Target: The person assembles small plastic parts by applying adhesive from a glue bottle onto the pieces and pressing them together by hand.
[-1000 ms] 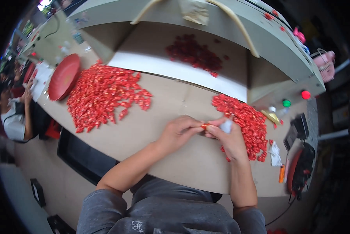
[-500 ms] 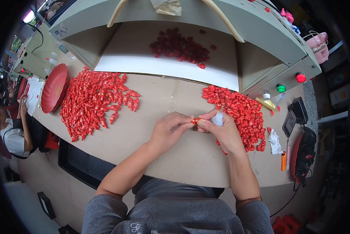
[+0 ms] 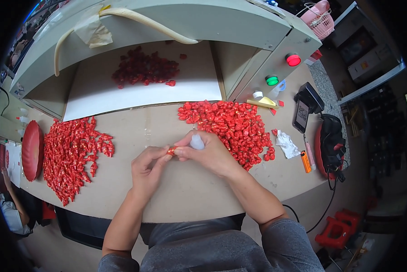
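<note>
My left hand (image 3: 147, 167) pinches a small glossy red-and-gold piece (image 3: 171, 151) between thumb and fingertips. On its other side, the thumb and finger of my right hand (image 3: 212, 154) meet the piece. A small translucent white squeeze bottle (image 3: 197, 142) is tucked in my right hand, its lower part hidden by the fingers. Close by my right hand spreads a heap of rounded red pieces (image 3: 235, 129). At the left of the table lies another heap, of longer red-and-gold pieces (image 3: 69, 156).
Ahead, a grey cabinet (image 3: 251, 31) holds more red pieces (image 3: 144, 68) on a white sheet. A red dish (image 3: 32, 152) stands far left. At right lie crumpled tissue (image 3: 287, 144), an orange lighter (image 3: 306, 162), a phone (image 3: 301, 115) and a black bag (image 3: 332, 143). Another person's arm (image 3: 14, 192) shows at left.
The view has swung right, so the table and heaps appear farther left. Both hands still meet at the small red piece, and the white bottle stays in my right hand.
</note>
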### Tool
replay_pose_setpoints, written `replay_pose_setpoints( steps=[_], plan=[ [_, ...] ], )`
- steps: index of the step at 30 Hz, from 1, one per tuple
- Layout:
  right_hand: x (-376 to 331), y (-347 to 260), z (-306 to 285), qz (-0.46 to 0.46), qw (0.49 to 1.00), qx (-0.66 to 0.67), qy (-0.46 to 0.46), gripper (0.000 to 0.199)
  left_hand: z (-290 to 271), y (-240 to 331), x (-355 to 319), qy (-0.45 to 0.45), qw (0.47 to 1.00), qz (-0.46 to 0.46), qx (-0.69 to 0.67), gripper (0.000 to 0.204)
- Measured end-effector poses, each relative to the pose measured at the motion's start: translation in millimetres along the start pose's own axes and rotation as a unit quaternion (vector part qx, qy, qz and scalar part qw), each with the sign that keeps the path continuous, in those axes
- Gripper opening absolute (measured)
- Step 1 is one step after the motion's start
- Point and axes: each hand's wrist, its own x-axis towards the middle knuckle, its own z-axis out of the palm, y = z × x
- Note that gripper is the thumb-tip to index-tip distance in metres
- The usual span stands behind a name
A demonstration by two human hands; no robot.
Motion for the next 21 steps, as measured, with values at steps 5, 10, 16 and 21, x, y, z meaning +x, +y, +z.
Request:
replay_pose_setpoints(
  steps=[5,10,16,21],
  plan=[
    [1,-2,3,-0.001,1.0,-0.008,-0.006,0.015,-4,0,-3,-0.013,1.0,-0.003,-0.002,0.014],
    [-1,-2,0,-0.004,1.0,0.0,-0.002,0.014,3,2,1,0.013,1.0,-0.007,-0.005,0.015],
    [1,-1,6,0.0,1.0,0.004,0.009,0.013,-4,-2,-1,-0.013,1.0,-0.018,-0.012,0.016],
    [-1,-2,14,-0.012,1.0,0.006,0.017,0.014,-11,9,2,0.012,0.984,-0.12,-0.13,0.016]
  ],
)
